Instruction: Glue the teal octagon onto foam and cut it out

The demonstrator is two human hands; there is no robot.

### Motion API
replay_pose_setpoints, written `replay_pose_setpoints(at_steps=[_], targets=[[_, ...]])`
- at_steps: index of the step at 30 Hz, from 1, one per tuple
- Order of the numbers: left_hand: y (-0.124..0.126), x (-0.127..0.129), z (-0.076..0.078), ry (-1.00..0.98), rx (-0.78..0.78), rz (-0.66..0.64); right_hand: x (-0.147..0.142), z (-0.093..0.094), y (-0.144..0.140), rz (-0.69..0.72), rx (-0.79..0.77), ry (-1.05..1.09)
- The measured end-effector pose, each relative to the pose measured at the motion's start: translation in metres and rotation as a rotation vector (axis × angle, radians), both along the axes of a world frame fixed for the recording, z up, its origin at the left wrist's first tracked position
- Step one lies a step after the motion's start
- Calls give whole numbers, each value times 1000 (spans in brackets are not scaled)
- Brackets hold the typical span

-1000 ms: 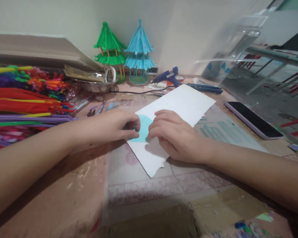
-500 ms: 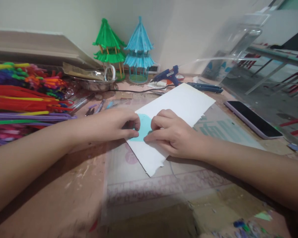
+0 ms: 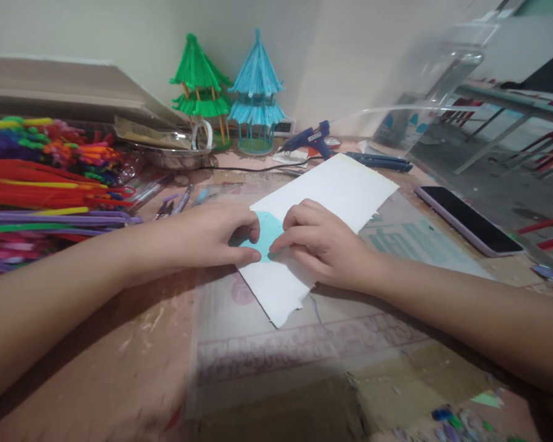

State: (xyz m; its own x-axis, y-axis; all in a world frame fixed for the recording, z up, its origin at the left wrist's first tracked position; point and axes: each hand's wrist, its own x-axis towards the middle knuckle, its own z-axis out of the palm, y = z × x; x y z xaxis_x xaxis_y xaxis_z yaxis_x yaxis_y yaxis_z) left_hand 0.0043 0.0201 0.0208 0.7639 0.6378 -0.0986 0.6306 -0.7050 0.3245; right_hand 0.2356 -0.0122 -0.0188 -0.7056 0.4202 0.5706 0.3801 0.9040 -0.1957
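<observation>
A small light-blue piece of paper or foam (image 3: 270,228) lies flat on a long white board (image 3: 345,190), near its left end. My left hand (image 3: 228,236) rests at the piece's left side, thumb and curled forefinger apart with their tips on it. From the right, my right hand (image 3: 320,242) bends over the piece, thumb and forefinger closed at its right edge. The fingers partly cover both of the piece's sides. Beneath the board is a clear printed plastic sheet (image 3: 258,344) on the table.
Bundles of coloured pipe cleaners (image 3: 37,184) lie at the left. Behind stand a green model tower (image 3: 200,70), a blue model tower (image 3: 257,77), a metal bowl (image 3: 177,156) and a blue glue gun (image 3: 311,138). A phone (image 3: 470,218) lies at the right, scraps (image 3: 461,423) at lower right.
My right fingers have shifted slightly right along the light-blue piece, showing a little more of it. My left thumb has slid slightly right. The board stays in place.
</observation>
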Motion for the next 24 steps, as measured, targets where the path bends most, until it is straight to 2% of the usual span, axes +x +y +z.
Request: replay_pose_setpoints(at_steps=[7, 11, 18, 20, 24], targets=[[13, -9, 3, -4, -151, -75, -2, -3, -1, 25, 46, -98], [15, -10, 3, 18, -135, -84, -4, -1, -2, 28, 74, -176], [13, -9, 4, 2, -153, -65, -5, 2, -6, 6, 231, -201], [13, -9, 4, 6, -157, -58, -4, 1, -6, 23, 217, -168], [16, -10, 3, -15, -207, 46, -3, 0, -4, -36, 58, 24]])
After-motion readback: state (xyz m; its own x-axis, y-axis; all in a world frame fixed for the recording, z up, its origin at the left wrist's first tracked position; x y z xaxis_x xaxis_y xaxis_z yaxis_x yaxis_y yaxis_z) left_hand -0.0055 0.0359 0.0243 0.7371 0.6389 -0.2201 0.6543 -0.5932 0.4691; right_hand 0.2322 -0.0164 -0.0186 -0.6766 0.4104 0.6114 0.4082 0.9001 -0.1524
